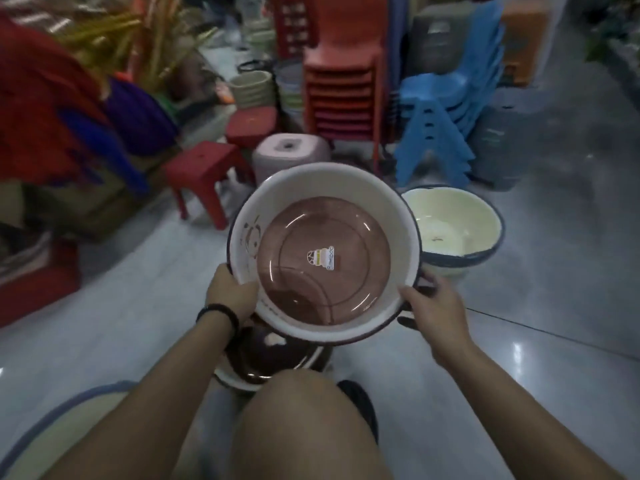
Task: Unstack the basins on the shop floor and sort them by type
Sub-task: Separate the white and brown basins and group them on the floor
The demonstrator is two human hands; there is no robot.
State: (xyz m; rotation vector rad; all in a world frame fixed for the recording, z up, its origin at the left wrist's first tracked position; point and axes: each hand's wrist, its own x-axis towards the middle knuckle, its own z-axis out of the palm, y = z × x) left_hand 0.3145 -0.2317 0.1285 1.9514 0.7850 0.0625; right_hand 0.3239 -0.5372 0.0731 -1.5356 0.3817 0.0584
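I hold a round white basin (391, 216) with a brown bottom, a dark rim and a small sticker in its middle, tilted toward me above the floor. My left hand (230, 292) grips its near-left rim. My right hand (433, 306) grips its near-right rim, thumb inside. Below it, near my knee, sits a stack of dark brown basins (273, 362), partly hidden. A cream basin with a blue rim (457, 226) stands on the floor at the right. Another cream, blue-rimmed basin (52, 420) shows at the lower left edge.
Red stools (204, 168) and a pink stool (287, 154) stand beyond the basin. Stacked orange chairs (343, 91) and blue chairs (446, 123) rise behind. Piled goods fill the left side. Grey tiled floor (519, 341) stretches to the right.
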